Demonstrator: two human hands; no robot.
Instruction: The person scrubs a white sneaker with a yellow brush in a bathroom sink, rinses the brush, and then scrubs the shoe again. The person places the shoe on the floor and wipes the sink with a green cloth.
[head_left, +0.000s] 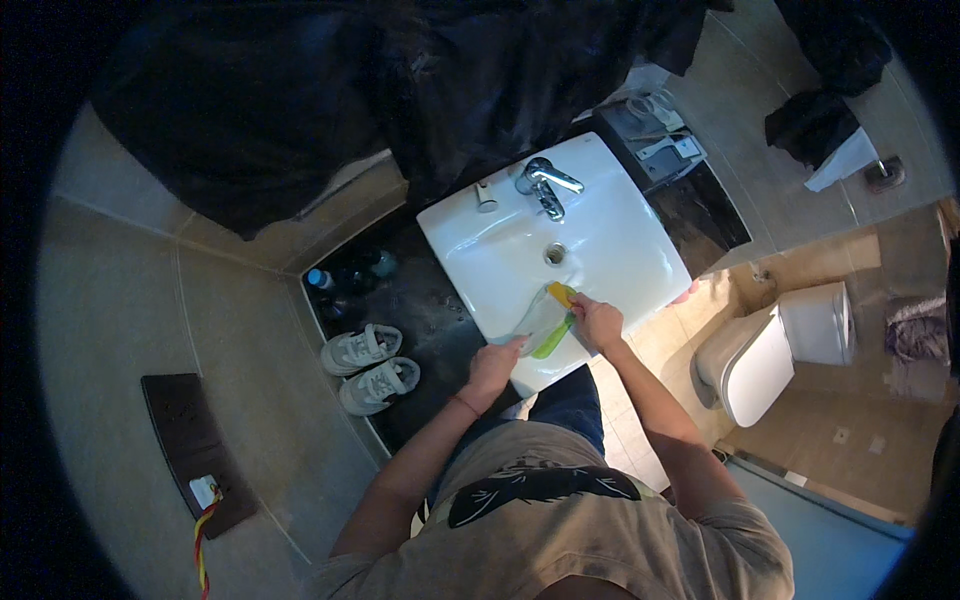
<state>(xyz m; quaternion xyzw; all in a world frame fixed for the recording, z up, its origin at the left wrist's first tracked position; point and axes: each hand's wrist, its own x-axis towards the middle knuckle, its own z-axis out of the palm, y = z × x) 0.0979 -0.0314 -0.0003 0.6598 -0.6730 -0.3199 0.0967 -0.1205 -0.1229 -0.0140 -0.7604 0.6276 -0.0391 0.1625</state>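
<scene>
Over the front of a white washbasin (622, 255), my left hand (491, 369) pinches the lower left edge of a pale, translucent, flexible item (534, 319). My right hand (600, 322) grips its other side, where a bright green strip (553, 342) runs along the edge. A small yellow piece (559, 294) sticks out beyond the right fingers; whether it is separate or part of the item, I cannot tell. The basin's drain (555, 253) lies just beyond the hands, below a chrome mixer tap (551, 191).
A pair of light strap shoes (369, 367) stands on the dark countertop (431, 322) at left, near a blue-capped bottle (320, 279). A grey box (660, 150) sits right of the basin. Farther right is a toilet (765, 367). A plug (204, 491) with a twisted cord is at far left.
</scene>
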